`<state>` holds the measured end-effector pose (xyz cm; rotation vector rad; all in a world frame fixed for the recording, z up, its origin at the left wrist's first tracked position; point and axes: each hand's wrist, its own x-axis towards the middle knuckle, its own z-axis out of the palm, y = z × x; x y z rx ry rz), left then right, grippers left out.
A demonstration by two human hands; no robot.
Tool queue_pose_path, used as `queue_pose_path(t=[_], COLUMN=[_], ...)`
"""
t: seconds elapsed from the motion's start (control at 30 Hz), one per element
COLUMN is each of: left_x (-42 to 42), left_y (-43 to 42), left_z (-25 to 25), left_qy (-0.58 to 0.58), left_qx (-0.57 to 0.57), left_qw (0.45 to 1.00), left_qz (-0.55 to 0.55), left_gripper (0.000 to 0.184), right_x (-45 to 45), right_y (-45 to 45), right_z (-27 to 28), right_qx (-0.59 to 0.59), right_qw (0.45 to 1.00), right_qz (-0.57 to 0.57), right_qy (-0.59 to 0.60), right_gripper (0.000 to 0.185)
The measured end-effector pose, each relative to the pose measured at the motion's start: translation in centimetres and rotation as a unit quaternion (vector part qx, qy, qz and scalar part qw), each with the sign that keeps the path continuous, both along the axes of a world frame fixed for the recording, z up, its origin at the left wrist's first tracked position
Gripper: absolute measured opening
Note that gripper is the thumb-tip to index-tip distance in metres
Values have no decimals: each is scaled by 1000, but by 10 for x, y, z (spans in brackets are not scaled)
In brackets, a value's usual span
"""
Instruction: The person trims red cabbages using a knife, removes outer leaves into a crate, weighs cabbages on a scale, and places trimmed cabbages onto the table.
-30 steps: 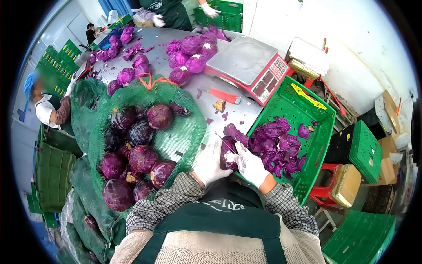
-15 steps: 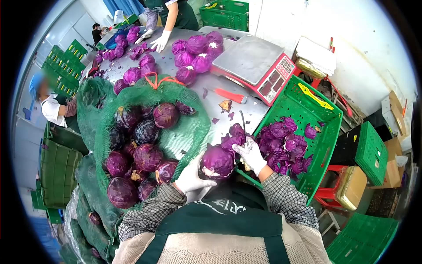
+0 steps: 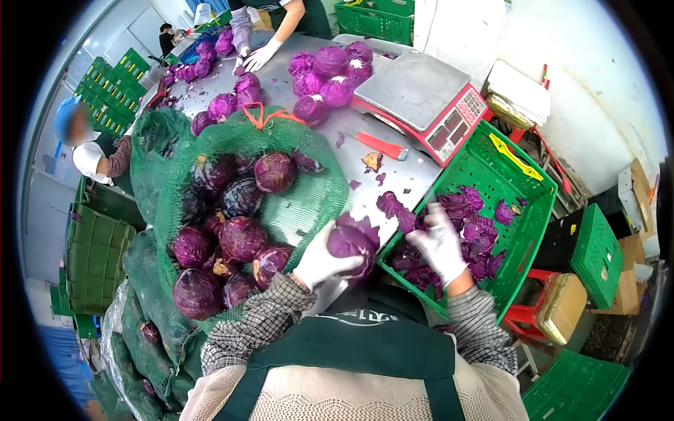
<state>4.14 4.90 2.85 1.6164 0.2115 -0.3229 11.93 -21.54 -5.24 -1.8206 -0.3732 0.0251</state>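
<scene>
1. Grips one purple cabbage (image 3: 352, 243) in the left hand (image 3: 328, 258), just in front of the apron (image 3: 393, 351), between the mesh sack (image 3: 321, 189) and the green crate (image 3: 530, 231).
2. Clasps that cabbage from the left, with fingers and thumb wrapped against it, probably to steady it and leave the far side bare for work.
3. Holds the right hand (image 3: 441, 242) above the left part of the crate, apart from the cabbage. Shows bent, blurred fingers; cannot tell whether grasping anything or bare.
4. Has the crate close on the right, beside the edge of the table (image 3: 414, 179), presumably to take loose leaves (image 3: 477, 235) with a short reach. Has another leaf (image 3: 397, 210) at the left rim, between cabbage and right hand.
5. Has the sack on the left with the mouth spread wide, exposing darker cabbages (image 3: 243, 238), likely for easy picking with the nearer hand.
6. Has an orange-handled tool (image 3: 381, 145) lying flat near the scale (image 3: 414, 88), perhaps to be reachable without crowding either hand.
7. Has brighter cabbages (image 3: 330, 62) clustered beside the scale, seemingly to be separate from the sack's darker ones.
</scene>
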Motion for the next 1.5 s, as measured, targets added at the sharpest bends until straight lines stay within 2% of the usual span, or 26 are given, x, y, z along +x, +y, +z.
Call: queue_pose_path(t=[0.07, 0.1, 0.13, 0.17, 0.27, 0.4, 0.43, 0.53, 0.6, 0.63, 0.67, 0.7, 0.73, 0.77, 0.83, 0.87, 0.93, 1.0, 1.07, 1.13, 1.17, 1.2, 1.27, 1.33, 1.47, 1.5], left_x=[14, 18, 18, 22, 20, 15, 14, 6, -1, -1, -7, -13, -20, -28, -33, -33, -24, -20, -17, -11, -10, -9, -7, -14, -11, -8], left_y=[-14, -14, -9, -9, -9, -17, -18, -18, -17, -12, -12, -11, -6, -1, 5, 3, 0, 0, -2, -6, -7, -9, -12, -15, -16, -18], left_z=[-4, -17, -24, -14, -21, -22, -21, -34, -30, -31, -23, -26, -32, -41, -42, -41, -41, -35, -31, -25, -25, -24, -19, -27, -33, -27], left_qy=[-92, -161, -157, -153, -155, -152, -161, -175, -151, -224, -226, -236, -247, -224, -209, -218, -218, -222, -223, -243, -237, -231, -261, -301, -267, -249], left_qx=[120, 242, 225, 208, 234, 261, 261, 285, 257, 295, 285, 284, 287, 264, 246, 252, 259, 254, 288, 302, 303, 302, 311, 388, 326, 315], left_qw=[988, 956, 959, 961, 953, 950, 949, 942, 954, 924, 921, 920, 918, 934, 942, 937, 935, 932, 917, 905, 906, 909, 895, 849, 890, 897], left_qz=[-5, -36, -67, -98, -117, -74, -72, -35, -24, -96, -141, -128, -116, -86, -89, -101, -104, -130, -163, -176, -175, -172, -183, -195, -177, -186], left_gripper=[105, 106, 107, 107, 109, 112, 113, 119, 121, 124, 127, 129, 130, 133, 136, 137, 138, 138, 137, 136, 136, 135, 138, 138, 139, 138], right_x=[-23, -32, -34, -30, -33, -42, -45, -38, -15, 3, 29, 31, 41, 49, 46, 35, 1, -14, -23, -20, -19, -14, -8, -10, -13, -12], right_y=[33, 42, 43, 43, 35, 46, 50, 57, 63, 55, 40, 24, 0, -35, -96, -93, -23, 20, 53, 65, 67, 64, 61, 62, 58, 58], right_z=[36, 49, 60, 33, 31, 20, 20, 29, -9, -4, -33, -12, -27, -48, -83, -69, 30, 9, 46, 45, 33, 25, 20, 23, 49, 58], right_qx=[69, 92, 43, 188, 44, -35, -109, -143, -147, -137, -89, -66, -159, -183, -183, -162, -20, 102, -90, -77, 47, 20, -166, -99, -67, -75], right_qw=[985, 971, 977, 933, 956, 990, 993, 988, 980, 978, 989, 983, 941, 931, 951, 961, 985, 984, 987, 975, 976, 972, 971, 978, 981, 976], right_qz=[117, 154, 145, 156, 156, 76, 23, -6, -56, -96, -107, -172, -269, -295, -246, -223, -135, 23, 128, 210, 210, 221, 169, 148, 176, 200], right_qy=[102, 160, 148, 264, 242, 114, -37, -63, -125, -121, 47, -11, -131, -110, 28, 36, 105, 145, 27, -3, 43, 79, 44, 105, 53, 25], right_gripper=[72, 75, 74, 69, 64, 47, 36, 26, 16, 14, 13, 12, 10, 13, 23, 28, 35, 45, 47, 48, 44, 41, 41, 42, 43, 32])
